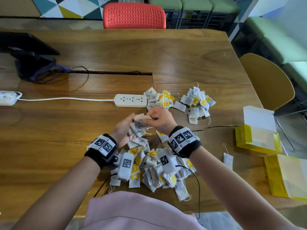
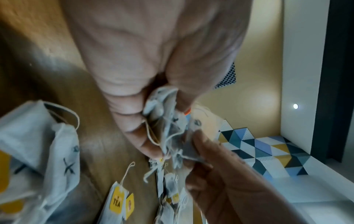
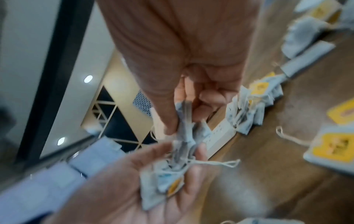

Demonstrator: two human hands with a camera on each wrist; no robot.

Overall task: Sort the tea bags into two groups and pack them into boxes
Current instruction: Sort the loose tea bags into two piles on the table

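Above the table I hold both hands together. My left hand (image 1: 128,130) grips a bunch of white tea bags (image 1: 138,128), which the left wrist view shows as crumpled tea bags (image 2: 164,112) with tangled strings. My right hand (image 1: 154,117) pinches one tea bag (image 1: 142,117) at the top of that bunch; the right wrist view shows the pinched tea bag (image 3: 184,121). A large unsorted pile (image 1: 157,168) lies under my wrists. A small pile with X marks (image 1: 157,99) and another small pile (image 1: 197,103) lie farther back. Two open yellow boxes (image 1: 256,136) (image 1: 285,176) lie at the right.
A white power strip (image 1: 131,100) lies just left of the X-marked pile, its cord running left. One loose tea bag (image 1: 228,159) lies near the boxes. A black monitor stand (image 1: 31,62) is at the far left. A red chair (image 1: 134,15) and a yellow chair (image 1: 267,82) stand around the table.
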